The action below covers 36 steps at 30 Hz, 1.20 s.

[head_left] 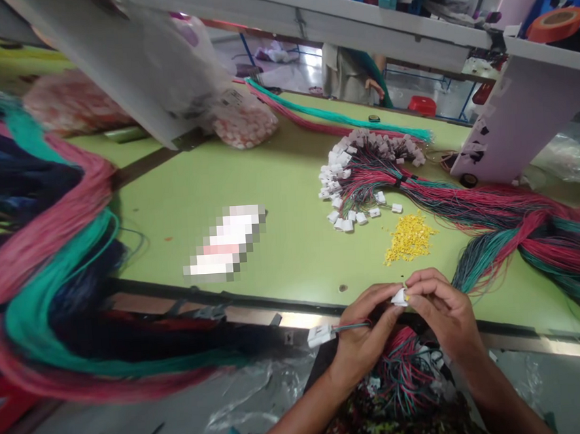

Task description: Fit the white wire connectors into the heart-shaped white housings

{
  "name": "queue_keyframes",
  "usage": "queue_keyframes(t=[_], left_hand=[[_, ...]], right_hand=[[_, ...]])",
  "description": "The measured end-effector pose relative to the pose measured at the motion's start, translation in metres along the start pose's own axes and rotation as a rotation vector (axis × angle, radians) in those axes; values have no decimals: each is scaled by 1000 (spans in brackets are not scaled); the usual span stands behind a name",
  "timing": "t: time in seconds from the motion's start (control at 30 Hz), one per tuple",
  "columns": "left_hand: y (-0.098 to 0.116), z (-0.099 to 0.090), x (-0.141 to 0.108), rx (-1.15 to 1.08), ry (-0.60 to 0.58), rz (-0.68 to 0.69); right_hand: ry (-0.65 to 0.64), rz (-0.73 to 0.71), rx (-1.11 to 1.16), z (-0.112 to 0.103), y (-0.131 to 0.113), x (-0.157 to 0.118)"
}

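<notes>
Between the thumb and fingers of my left hand [365, 327] is a small white plastic connector [400, 297], held just over the front edge of the table. Thin wires run across that hand to a second white connector [321, 335], which sticks out on its left side. My right hand [445, 309] is closed in a pinch against the held connector, with a speck of yellow [407, 297] showing at its fingertips. Beyond my hands lies a loose pile of tiny yellow pieces [409, 238]. Red, green and black wires [405, 373] with white connectors gather in my lap.
A tied wire bundle [406, 182] with many white connectors lies behind the yellow pile. Thick red, green and dark wire hanks [59, 218] drape over the table's left side. A bag of small parts [244, 118] and shelf supports [524, 111] stand behind. Another person [350, 76] is at the back.
</notes>
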<state>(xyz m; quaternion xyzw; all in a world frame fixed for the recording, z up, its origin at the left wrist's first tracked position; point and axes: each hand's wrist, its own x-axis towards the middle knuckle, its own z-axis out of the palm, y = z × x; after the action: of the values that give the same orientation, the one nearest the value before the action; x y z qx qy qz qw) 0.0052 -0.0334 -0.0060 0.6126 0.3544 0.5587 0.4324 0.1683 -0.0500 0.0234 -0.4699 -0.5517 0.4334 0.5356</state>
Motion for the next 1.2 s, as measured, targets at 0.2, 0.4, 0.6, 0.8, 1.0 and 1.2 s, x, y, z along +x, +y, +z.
queue_keyframes(t=[0.2,0.4,0.6,0.8,1.0,1.2], left_hand=[[-2,1,0,35,8,42],[-2,-2,0,32,-45,63],[0,3,-2,-48,-25,-97],[9,-5,13,-278,-118,-305],[-2,-27,35,-398,-36,-547],[0,-11,30,62,-414,-355]], right_hand=[[18,22,33,2,1,1],[-36,256,252,-2,3,6],[-116,218,195,-6,0,7],[-51,-31,-183,-18,0,-3],[-659,-86,-460,-48,-29,-21],[-695,-173,-594,-49,-45,-10]])
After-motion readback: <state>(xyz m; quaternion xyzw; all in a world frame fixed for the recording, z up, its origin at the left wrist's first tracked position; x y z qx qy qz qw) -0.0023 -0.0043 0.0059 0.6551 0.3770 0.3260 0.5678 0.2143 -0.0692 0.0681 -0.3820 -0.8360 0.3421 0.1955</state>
